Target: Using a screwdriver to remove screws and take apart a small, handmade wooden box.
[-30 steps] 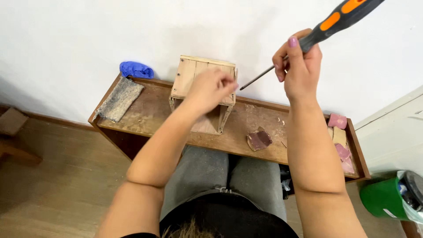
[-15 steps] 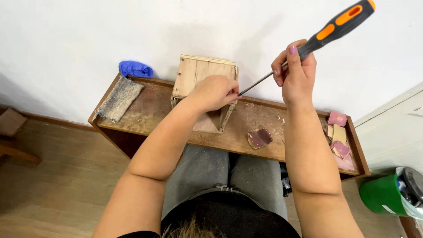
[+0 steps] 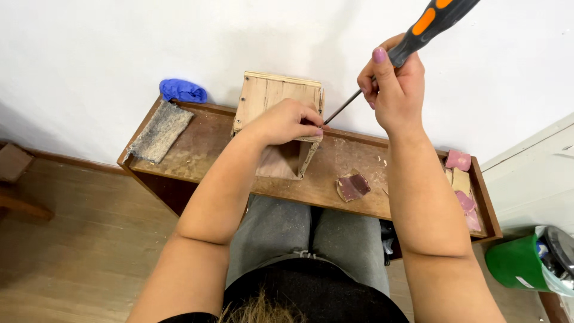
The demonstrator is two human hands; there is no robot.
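A small open wooden box (image 3: 272,98) of pale planks stands on a low brown wooden tray table (image 3: 191,158) against a white wall. My left hand (image 3: 287,121) grips the box's near right top edge and steadies it. My right hand (image 3: 391,84) is closed around an orange and black screwdriver (image 3: 427,24), held slanted, its thin metal shaft running down left so that the tip meets the box's right corner beside my left fingers.
A grey felt pad (image 3: 161,131) and a crumpled blue cloth (image 3: 182,91) lie at the table's left end. Reddish sandpaper scraps (image 3: 353,185) sit mid-table, pink ones (image 3: 460,179) at the right end. A green bin (image 3: 520,260) stands at the lower right. My knees are under the table.
The screwdriver handle has shifted slightly in my right hand while its tip stays at the box corner. My left hand keeps its hold on the box.
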